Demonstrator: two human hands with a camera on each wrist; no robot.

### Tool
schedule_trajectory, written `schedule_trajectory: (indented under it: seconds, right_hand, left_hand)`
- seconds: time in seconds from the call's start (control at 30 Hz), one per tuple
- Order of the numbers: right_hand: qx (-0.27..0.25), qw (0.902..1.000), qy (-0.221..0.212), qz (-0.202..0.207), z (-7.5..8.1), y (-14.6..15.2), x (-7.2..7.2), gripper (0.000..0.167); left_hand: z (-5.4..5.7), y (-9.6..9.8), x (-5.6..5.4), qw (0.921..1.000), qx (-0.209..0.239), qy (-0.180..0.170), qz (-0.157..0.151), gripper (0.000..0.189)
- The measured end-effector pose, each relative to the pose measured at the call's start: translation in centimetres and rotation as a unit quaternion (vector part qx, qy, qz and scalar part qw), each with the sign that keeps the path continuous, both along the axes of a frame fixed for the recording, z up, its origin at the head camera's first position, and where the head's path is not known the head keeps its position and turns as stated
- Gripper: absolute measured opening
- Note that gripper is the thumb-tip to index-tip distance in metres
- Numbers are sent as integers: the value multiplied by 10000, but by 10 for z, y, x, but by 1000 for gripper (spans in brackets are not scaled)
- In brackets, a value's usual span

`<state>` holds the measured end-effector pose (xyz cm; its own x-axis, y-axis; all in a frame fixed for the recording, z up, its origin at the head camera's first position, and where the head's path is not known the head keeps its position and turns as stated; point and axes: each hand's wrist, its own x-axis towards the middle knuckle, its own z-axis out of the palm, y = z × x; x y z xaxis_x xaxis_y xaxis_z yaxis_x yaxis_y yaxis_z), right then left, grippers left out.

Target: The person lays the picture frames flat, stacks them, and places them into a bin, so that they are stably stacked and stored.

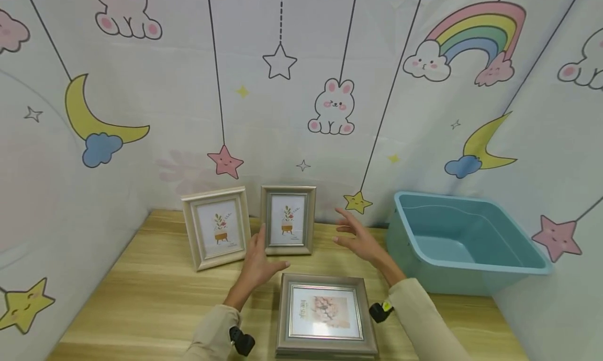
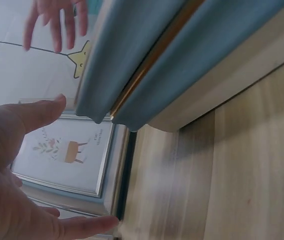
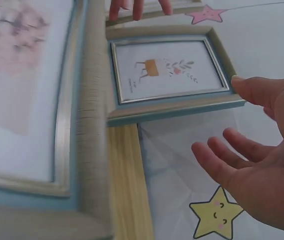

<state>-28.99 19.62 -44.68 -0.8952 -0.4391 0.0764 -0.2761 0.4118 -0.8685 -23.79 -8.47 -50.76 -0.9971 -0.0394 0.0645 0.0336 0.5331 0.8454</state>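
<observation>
My left hand (image 1: 258, 262) is spread near the lower left corner of a silver-grey picture frame (image 1: 311, 220) that leans upright at the back of the table. To its left stands a cream picture frame (image 1: 190, 222), slightly angled. My right hand (image 1: 361, 240) hangs in the air right of the silver-grey frame, fingers loosely spread and holding nothing. Between my forearms a picture frame with a flower print (image 1: 325, 311) lies flat. The left wrist view shows stacked frame edges (image 2: 191, 65) there. Whether the left fingertips touch a frame I cannot tell.
A blue-green plastic tub (image 1: 452, 280) stands at the right of the wooden table (image 1: 127, 293). A white backdrop (image 1: 179, 89) with cartoon prints rises behind and at both sides. Each wrist bears a small black camera (image 1: 242, 341).
</observation>
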Motion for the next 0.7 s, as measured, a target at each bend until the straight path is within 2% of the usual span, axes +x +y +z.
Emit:
schedule_trajectory:
  seconds: [0.13, 0.27, 0.4, 0.53, 0.7]
  right_hand:
    - [329, 9991, 247, 67, 3, -15, -23, 82]
    - [573, 9968, 549, 51, 0, -30, -38, 87]
    - [509, 9958, 745, -136, -4, -41, -48, 86]
    - [508, 9943, 874, -337, -3, -51, -55, 89]
    - [890, 9894, 1112, -286, 2, -64, -65, 88]
  left_hand:
    - [-4, 2, -8, 9998, -28, -20, 170, 121]
    - [-6, 5, -14, 9995, 23, -117, 292, 123]
    - [-9, 8, -19, 9984, 361, -241, 357, 123]
    - [-10, 11, -25, 9959, 678, -243, 549, 122]
    - [-13, 11, -27, 9939, 763, -250, 752, 121]
